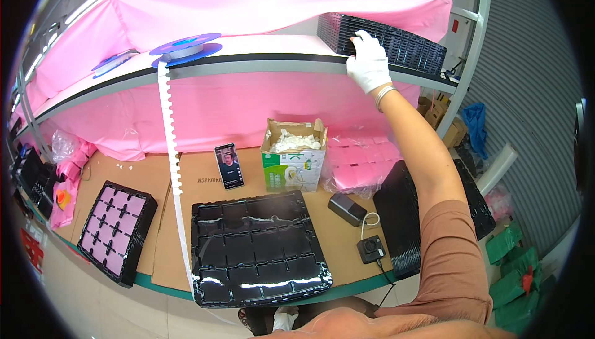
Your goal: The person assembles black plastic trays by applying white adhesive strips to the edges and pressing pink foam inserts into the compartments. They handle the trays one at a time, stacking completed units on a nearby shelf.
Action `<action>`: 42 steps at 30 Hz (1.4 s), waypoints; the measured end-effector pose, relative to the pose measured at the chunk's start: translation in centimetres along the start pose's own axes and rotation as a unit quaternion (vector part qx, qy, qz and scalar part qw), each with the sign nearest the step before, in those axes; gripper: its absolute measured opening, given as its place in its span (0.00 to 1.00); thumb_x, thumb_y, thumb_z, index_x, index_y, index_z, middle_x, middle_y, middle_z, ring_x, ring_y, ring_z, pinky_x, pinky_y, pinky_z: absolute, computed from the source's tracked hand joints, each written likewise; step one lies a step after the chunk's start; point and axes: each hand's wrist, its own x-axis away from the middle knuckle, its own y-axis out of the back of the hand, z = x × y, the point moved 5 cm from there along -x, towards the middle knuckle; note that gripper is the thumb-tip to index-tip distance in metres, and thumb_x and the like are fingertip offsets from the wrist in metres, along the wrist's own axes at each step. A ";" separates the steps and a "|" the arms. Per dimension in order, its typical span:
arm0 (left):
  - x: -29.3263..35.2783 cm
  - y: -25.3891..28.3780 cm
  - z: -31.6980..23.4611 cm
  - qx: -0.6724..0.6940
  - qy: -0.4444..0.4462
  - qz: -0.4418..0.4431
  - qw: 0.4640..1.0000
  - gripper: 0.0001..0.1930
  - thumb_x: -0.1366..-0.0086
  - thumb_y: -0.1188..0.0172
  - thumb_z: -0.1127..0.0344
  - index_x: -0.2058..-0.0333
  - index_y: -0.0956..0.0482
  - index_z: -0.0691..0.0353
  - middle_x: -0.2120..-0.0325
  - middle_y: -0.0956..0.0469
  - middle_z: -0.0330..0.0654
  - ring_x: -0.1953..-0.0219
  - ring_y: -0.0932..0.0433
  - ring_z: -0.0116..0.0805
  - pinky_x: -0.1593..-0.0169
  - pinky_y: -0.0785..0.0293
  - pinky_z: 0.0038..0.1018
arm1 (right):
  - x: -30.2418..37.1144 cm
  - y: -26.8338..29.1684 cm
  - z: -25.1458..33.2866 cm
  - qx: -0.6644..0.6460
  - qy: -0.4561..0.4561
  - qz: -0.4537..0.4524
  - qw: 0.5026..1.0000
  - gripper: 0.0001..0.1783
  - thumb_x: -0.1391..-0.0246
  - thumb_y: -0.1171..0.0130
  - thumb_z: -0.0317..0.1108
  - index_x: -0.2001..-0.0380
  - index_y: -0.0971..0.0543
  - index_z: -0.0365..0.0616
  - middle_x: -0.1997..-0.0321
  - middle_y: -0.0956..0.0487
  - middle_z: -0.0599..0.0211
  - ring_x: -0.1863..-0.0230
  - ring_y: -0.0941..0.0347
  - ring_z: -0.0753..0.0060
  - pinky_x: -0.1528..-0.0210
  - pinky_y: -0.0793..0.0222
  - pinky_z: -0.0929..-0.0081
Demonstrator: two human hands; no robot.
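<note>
My right hand (369,65), in a white glove with some bare fingertips, reaches up to the shelf. Its bent fingers grip the front edge of a stack of black plastic trays (403,44), near the stack's left end. How many trays they hold is hidden. Below, a glossy black tray (257,233) lies on the table's front edge, directly before me. A white notched strip (167,116) hangs from a blue-rimmed reel (186,49) and runs down along that tray's left side. My left hand does not show.
A tray with pink pieces (114,230) lies at the left. Behind the middle tray stand a phone (230,165) and an open carton (291,175) of white scraps. A dark box (347,209), a small cabled device (371,250) and more black trays (396,215) are to the right.
</note>
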 end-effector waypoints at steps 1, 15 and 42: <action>-0.1 0.0 0.1 0.000 0.002 0.000 1.000 0.13 0.33 0.49 0.66 0.52 0.26 0.64 0.59 0.21 0.50 0.62 0.22 0.42 0.64 0.26 0.35 | -0.2 -0.2 -0.1 -0.009 0.000 -0.003 1.000 0.25 0.57 0.44 0.32 0.51 0.25 0.41 0.45 0.29 0.56 0.49 0.31 0.53 0.48 0.32 0.59; -0.6 0.1 0.4 0.005 0.006 0.005 1.000 0.13 0.33 0.48 0.66 0.53 0.25 0.63 0.60 0.20 0.49 0.62 0.22 0.42 0.64 0.26 0.35 | -1.2 -0.9 -0.8 -0.002 -0.002 -0.043 0.999 0.30 0.55 0.47 0.33 0.45 0.28 0.39 0.53 0.27 0.56 0.53 0.29 0.54 0.51 0.30 0.59; 10.4 -1.6 -3.7 0.095 -0.075 0.028 0.992 0.14 0.31 0.47 0.61 0.50 0.27 0.60 0.62 0.23 0.45 0.62 0.23 0.34 0.59 0.26 0.27 | 8.9 9.2 24.6 -0.332 0.226 0.205 0.892 0.09 0.59 0.47 0.24 0.70 0.24 0.40 0.67 0.24 0.53 0.64 0.28 0.45 0.61 0.29 0.53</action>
